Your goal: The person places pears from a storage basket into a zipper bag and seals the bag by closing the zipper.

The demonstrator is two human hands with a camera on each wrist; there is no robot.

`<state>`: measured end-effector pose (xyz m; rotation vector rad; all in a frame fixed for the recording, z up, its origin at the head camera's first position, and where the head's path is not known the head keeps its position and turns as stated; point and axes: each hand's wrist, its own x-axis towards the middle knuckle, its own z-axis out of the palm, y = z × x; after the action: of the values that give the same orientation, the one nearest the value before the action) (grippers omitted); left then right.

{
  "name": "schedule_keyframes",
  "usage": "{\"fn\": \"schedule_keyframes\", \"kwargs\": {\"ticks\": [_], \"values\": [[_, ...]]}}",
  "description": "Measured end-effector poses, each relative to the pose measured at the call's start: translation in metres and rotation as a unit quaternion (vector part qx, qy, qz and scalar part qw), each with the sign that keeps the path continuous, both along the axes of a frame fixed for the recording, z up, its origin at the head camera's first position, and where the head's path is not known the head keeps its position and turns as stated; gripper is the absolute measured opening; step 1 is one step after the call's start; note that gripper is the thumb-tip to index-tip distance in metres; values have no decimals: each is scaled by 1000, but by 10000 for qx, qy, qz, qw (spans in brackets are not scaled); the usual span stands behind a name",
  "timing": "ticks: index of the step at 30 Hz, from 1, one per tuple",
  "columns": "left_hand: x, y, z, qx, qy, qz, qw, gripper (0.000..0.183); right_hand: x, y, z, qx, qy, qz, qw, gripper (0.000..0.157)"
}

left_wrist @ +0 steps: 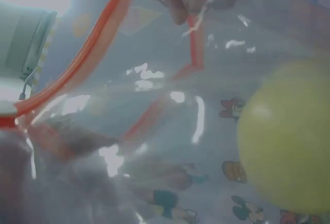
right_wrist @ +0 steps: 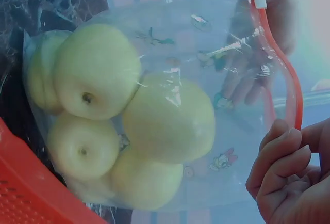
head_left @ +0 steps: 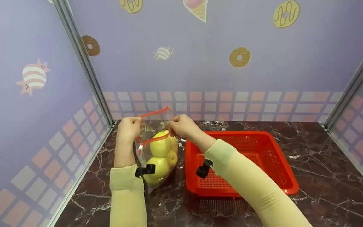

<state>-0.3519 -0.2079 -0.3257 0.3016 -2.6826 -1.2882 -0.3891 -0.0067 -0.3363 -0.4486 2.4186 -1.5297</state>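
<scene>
Currently held upright above dark marble tabletop (head_left: 310, 176): clear plastic zip bag with red seal strip (head_left: 156, 143), loaded with several yellow-green apples (right_wrist: 167, 118). Left hand (head_left: 128, 127) pinching one end of red strip, fingers curled on film. Right hand (head_left: 183, 126) pinching other end, likewise clenched on seal. Load hanging below both grips. Judged heavy for thin film; soft, slick, liable to stretch or slip. Best purchase at stiffer zip strip, or underneath fruit. Just right of right grip: empty red perforated plastic basket (head_left: 282, 176).
</scene>
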Motion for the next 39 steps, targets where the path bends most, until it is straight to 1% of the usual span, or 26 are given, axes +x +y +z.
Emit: {"fn": "schedule_keyframes", "kwargs": {"ticks": [2,3,6,7,8,10,13,14,15,17,19,21,22,24,25,26,27,28,30,31,32,34,35,37,39], "values": [[8,-1,-5,72,167,-7,9998,49,0,0,-2,-45,5,11,10000,40],[13,-2,-8,91,239,-19,9997,54,0,0,-2,-88,-18,41,10000,40],[37,-1,-12,25,492,-53,9988,69,0,0,-2,-116,-27,81,9999,39],[46,0,-13,-8,486,-116,9987,74,1,-1,-2,-107,-29,74,9999,38],[55,2,-14,-6,455,-195,9988,78,1,-1,-2,-97,-23,66,9999,38],[73,7,-14,-159,282,-245,9992,84,1,-1,-3,-79,2,55,10000,38],[94,17,-13,-649,-115,-252,9975,94,1,-2,-4,-63,40,37,10000,37],[98,21,-13,-843,-196,-193,9961,90,1,-2,-4,-77,43,36,10000,37],[101,24,-13,-1070,-222,-76,9940,81,1,-2,-4,-101,36,37,9999,37],[104,28,-13,-1345,-141,159,9907,55,0,-2,-4,-121,19,38,9999,37],[104,30,-13,-1502,45,393,9879,33,-1,-1,-3,-59,46,27,10000,36],[102,28,-15,-1468,310,611,9868,19,-2,1,-2,70,189,-21,9998,36],[101,27,-16,-1404,469,667,9867,16,-3,2,-2,145,329,-87,9993,35],[99,23,-18,-1200,797,759,9867,12,-5,5,-3,342,867,-268,9953,30],[98,21,-20,-1075,980,802,9861,11,-7,7,-4,439,1247,-306,9908,25],[97,18,-21,-952,1166,837,9851,10,-9,8,-5,567,1645,-312,9842,18],[96,15,-22,-822,1331,853,9840,9,-11,10,-6,727,2034,-294,9760,15],[95,13,-24,-716,1479,854,9827,9,-13,11,-6,917,2424,-230,9656,22],[93,9,-26,-499,1661,797,9816,8,-18,12,-8,1290,3023,34,9444,50],[92,7,-28,-410,1707,727,9818,8,-20,13,-8,1466,3206,188,9356,62],[92,5,-28,-345,1717,628,9825,7,-21,13,-7,1657,3288,307,9293,69],[91,3,-30,-243,1686,378,9847,6,-24,14,-5,1992,3333,505,9202,75],[91,2,-30,-193,1661,254,9856,6,-25,14,-4,2195,3357,555,9143,73],[93,-1,-30,-162,1620,68,9866,6,-28,14,-1,2647,3454,580,8985,65],[94,-6,-30,-97,1615,15,9868,6,-30,15,2,3102,3629,543,8770,46]]}}
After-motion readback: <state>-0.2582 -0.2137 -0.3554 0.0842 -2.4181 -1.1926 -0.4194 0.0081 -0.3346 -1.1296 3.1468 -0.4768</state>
